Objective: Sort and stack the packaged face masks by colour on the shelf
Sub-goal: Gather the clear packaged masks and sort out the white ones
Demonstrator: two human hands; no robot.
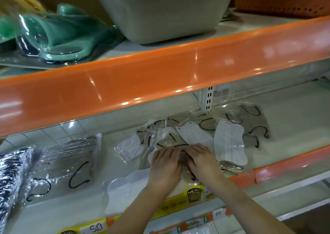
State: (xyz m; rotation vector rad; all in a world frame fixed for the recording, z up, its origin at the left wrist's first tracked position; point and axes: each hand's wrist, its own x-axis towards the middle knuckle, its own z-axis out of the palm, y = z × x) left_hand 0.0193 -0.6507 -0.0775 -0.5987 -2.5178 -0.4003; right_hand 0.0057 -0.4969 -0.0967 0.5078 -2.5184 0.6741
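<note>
I see both hands down on the lower shelf (294, 126), side by side at its front middle. My left hand (165, 166) lies flat, fingers straight and together, pressing a packaged mask; my right hand (200, 159) rests just beside it on the same pile (171, 141), fingers stretched and close, tips meeting the left ones. That pile of beige masks with black loops spreads toward 12 o'clock of the hands. A white mask (194, 135) lies across it, long axis running 10 to 4 o'clock. Another white mask (229, 142) at 2 o'clock stands nearly upright, long axis 12 to 6. A third white pack (129, 149) sits at 9 o'clock, tilted. A white one (125, 191) lies at 7 o'clock by the shelf edge. Far at 9 o'clock, clear packs (71, 162) show black loops. Price tags on the front rail read "5.0" (95, 227) and "10" (218, 213); the yellow label (193, 195) is too blurred to read.
</note>
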